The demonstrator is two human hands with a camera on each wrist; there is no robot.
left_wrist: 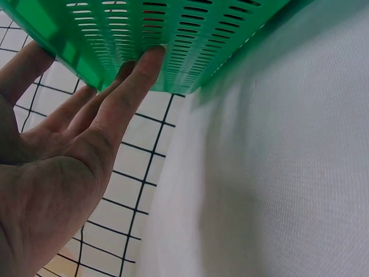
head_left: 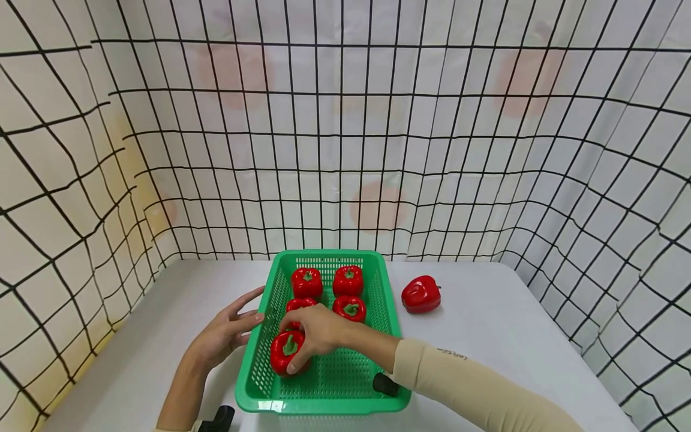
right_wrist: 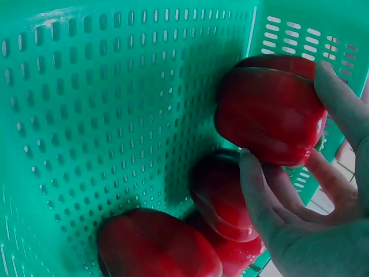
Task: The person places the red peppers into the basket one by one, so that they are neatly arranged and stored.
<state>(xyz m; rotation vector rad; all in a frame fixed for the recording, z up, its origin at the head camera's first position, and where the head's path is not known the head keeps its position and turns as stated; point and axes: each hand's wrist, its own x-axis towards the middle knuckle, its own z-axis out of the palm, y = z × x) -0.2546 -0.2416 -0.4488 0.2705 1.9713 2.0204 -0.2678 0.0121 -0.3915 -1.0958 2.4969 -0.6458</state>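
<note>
A green perforated basket (head_left: 324, 408) stands on the white table with several red bell peppers inside. My right hand (head_left: 321, 330) reaches in from the right and grips the red bell pepper (head_left: 282, 354) at the front left, green stem facing up. Thumb and fingers lie around that same pepper (right_wrist: 271, 109) in the right wrist view, close to the basket wall. Other peppers in the basket include a back left one (head_left: 306, 283), a back right one (head_left: 348, 281) and one (head_left: 349, 308) in front of it. My left hand (head_left: 224, 333), fingers extended, touches the basket's left side.
Another red bell pepper (head_left: 421, 294) lies on the table (head_left: 475, 348) to the right of the basket. Black wire grid (head_left: 340, 138) rises along the back and both sides, with white sheeting behind it. A dark wrist device (head_left: 385, 384) is beneath my right sleeve.
</note>
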